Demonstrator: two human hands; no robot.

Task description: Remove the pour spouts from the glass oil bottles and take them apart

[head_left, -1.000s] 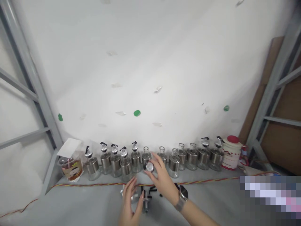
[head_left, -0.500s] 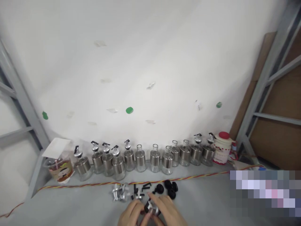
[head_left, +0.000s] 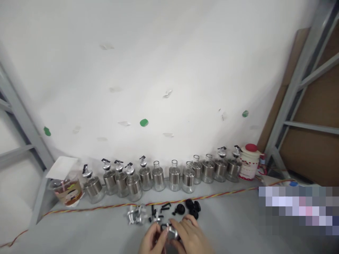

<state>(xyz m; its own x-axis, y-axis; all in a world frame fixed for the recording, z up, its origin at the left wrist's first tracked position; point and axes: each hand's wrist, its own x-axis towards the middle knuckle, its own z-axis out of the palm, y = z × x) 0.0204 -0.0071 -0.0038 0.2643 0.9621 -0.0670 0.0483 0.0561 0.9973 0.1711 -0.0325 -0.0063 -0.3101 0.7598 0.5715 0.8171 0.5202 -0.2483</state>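
Note:
Near the bottom edge, both hands hold a silver bottle pourer with a black lever (head_left: 172,232). My left hand (head_left: 152,240) grips it from the left, thumb and fingers by the lever. My right hand (head_left: 192,236) is closed round its right side, covering part of it. Just beyond the hands lie small black lever pieces (head_left: 165,206) and a loose silver spout piece (head_left: 157,217). Several silver and clear parts (head_left: 135,215) are clustered to the left. To the right are a black stopper (head_left: 180,209) and a group of black stoppers (head_left: 193,208).
Along the wall stands a row of glass bottles with steel bands (head_left: 159,177), some topped with pourers, some open-necked. A drink cup (head_left: 66,192) is at the left, a cream jar with a red lid (head_left: 249,164) at the right. A twisted red-yellow cord (head_left: 106,209) crosses the table.
Both hands have shifted slightly right with the pourer. Its black lever has turned from the left side to lie across the top. The view has moved a little.

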